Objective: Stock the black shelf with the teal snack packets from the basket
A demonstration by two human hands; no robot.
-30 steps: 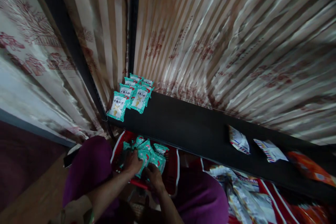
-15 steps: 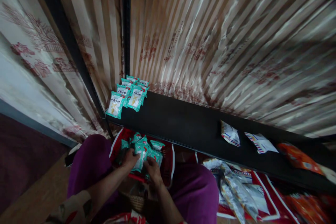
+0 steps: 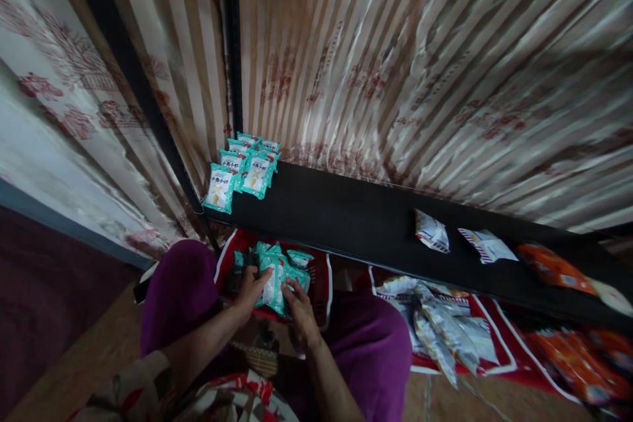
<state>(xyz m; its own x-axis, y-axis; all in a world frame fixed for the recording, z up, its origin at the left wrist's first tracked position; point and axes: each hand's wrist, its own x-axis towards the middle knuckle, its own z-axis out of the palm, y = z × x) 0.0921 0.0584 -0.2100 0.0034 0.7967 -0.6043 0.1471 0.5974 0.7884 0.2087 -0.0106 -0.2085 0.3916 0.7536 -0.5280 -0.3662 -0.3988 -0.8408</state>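
Both hands hold a stack of teal snack packets (image 3: 273, 282) over a red basket (image 3: 322, 290) between my knees. My left hand (image 3: 250, 289) grips the stack's left side, and my right hand (image 3: 298, 305) presses its right side. More teal packets (image 3: 299, 257) lie loose in the basket. On the black shelf (image 3: 346, 217) above, several matching teal packets (image 3: 241, 168) stand in overlapping rows at the far left end.
Two white striped packets (image 3: 431, 231) (image 3: 487, 245) and an orange bag (image 3: 552, 267) lie on the shelf's right part. A second red basket (image 3: 499, 346) with silver packets sits on the floor at right. Striped curtain hangs behind the shelf; my purple-clad knees flank the basket.
My hands have gathered the teal packets into a tighter stack and lifted it slightly within the basket. The view has shifted a little; the shelf packets have not moved.
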